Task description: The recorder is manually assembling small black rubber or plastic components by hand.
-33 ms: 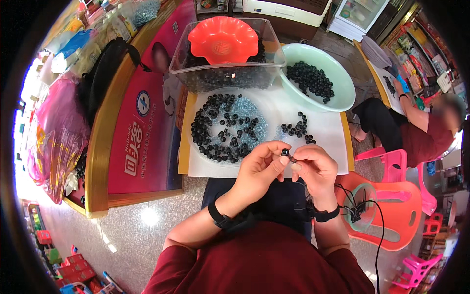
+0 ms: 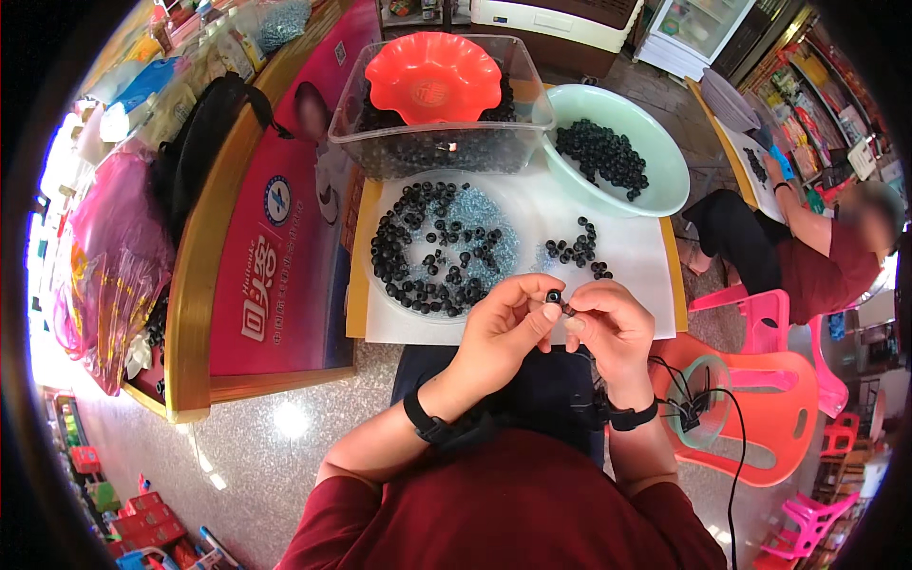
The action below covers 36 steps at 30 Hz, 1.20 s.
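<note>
Head view: left hand [image 2: 503,328] pinches a black bead [image 2: 553,295] beside right hand [image 2: 616,331].

Looks like a small shop: shows packed shelves [image 2: 819,84] far to the right, a glass-door fridge [image 2: 698,33] beyond the far right corner of the tabletop [image 2: 632,309], a pink-fronted counter [image 2: 271,256] along its left edge, and plastic chairs [image 2: 771,404].
</note>
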{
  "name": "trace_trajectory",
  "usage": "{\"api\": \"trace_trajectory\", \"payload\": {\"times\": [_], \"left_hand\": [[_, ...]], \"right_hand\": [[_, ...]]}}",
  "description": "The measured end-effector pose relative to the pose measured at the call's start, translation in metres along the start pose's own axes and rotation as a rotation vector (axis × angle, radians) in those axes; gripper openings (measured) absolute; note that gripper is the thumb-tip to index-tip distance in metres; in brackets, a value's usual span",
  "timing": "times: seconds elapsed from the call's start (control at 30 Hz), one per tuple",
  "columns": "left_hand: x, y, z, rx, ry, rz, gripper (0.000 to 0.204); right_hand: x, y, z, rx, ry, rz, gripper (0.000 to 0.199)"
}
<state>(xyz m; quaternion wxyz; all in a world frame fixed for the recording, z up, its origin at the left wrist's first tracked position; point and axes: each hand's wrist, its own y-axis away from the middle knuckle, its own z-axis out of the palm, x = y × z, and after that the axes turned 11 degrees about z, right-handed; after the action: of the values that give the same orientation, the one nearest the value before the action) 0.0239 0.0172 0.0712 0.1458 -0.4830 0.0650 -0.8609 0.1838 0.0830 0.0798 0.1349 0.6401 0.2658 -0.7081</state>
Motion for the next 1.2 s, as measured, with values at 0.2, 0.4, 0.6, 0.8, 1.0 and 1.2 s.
{"api": "trace_trajectory", "payload": {"times": [0.2, 0.4, 0.6, 0.8, 1.0, 1.2], "left_hand": [[-0.003, 0.002, -0.001, 0.009, -0.002, -0.008, 0.027], [-0.005, 0.002, -0.003, -0.018, -0.039, -0.011, 0.027], [0.001, 0.0, -0.011, -0.122, -0.201, -0.031, 0.027], [0.008, -0.002, -0.008, -0.19, -0.572, 0.124, 0.024], [0.012, -0.003, -0.005, -0.176, -0.575, 0.132, 0.025], [0.012, -0.004, -0.005, -0.212, -0.579, 0.195, 0.024]], "right_hand": [[0.006, 0.003, 0.0, 0.002, -0.015, 0.019, 0.024], [0.002, 0.005, 0.001, 0.032, -0.005, 0.023, 0.022], [-0.011, 0.005, -0.003, 0.05, 0.195, -0.029, 0.02], [-0.017, 0.007, -0.004, 0.002, 0.336, -0.081, 0.016], [-0.019, 0.011, -0.003, 0.019, 0.32, -0.053, 0.02], [-0.017, 0.014, -0.005, 0.041, 0.317, -0.039, 0.02]]}}
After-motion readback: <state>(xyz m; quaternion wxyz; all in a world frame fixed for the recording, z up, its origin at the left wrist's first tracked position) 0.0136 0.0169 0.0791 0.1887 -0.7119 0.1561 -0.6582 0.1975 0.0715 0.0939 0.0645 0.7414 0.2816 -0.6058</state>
